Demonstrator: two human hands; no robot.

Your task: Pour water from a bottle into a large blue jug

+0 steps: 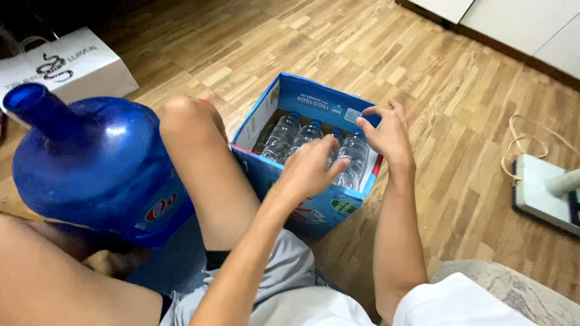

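Mid-frame, the blue carton [314, 99] of clear water bottles [284, 136] is sitting open on the wooden floor [423, 72]. The left hand [311, 169] is hovering over them, grip loose and empty. The right hand [389, 136] is pinching the carton's far flap; a lift would need fingers around a bottle neck. A big blue jug [90, 163] is leaning at left.

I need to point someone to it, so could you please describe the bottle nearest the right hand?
Find the blue cardboard box on the wooden floor. Inside stand clear bottles with blue caps; it is the rightmost bottle, directly below the right hand, against the right wall.
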